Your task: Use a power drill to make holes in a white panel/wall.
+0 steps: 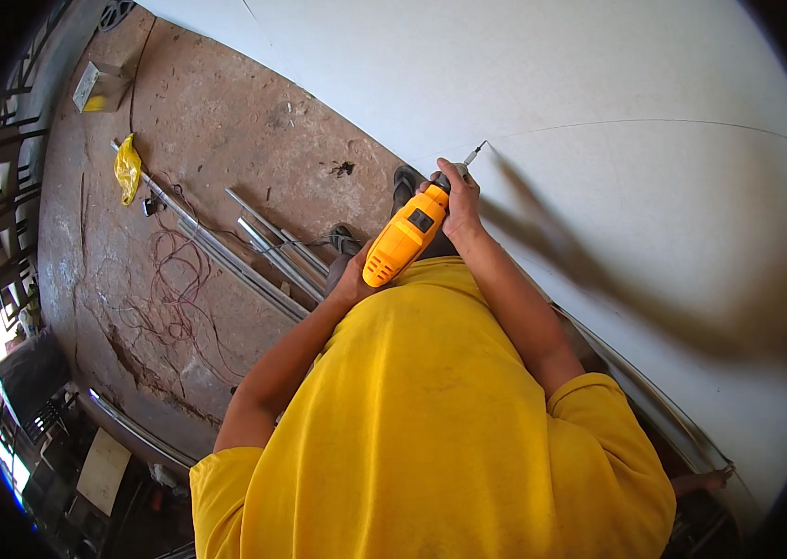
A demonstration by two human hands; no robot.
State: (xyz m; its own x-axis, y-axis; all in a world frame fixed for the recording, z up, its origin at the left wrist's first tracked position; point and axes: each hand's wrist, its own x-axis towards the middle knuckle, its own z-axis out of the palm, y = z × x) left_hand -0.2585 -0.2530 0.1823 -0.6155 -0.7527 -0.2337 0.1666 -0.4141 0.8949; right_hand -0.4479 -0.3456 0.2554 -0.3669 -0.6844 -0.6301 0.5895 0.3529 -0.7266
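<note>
Near the centre of the frame, a yellow-orange plastic power drill with a black front collar [398, 244] slants from lower left to upper right, gripped between two bare hands. The right hand [460, 197] wraps around its front end, just behind the slim metal bit [474, 153]. The left hand [351, 282] is closed about the lower rear part, its fingers mostly hidden by the yellow housing.

The bit points up and right at a large, flat white panel [636, 65] filling the upper right; its tip is close to a thin dark line [692, 120] across the panel, though contact cannot be told for certain. A long soft shadow spreads over the panel toward the right edge.

The person's yellow cloth shirt [412, 401] covers the lower middle and hides what lies beneath. Left of the hands, long silvery metal tubes [226, 256] lie on the stained reddish-brown floor [226, 102], close to a dark sandal [403, 189]. Further left are tangled reddish cables [170, 279] and a crumpled yellow plastic bag [128, 170]; a pale boxy container [100, 87] sits at the upper left.
</note>
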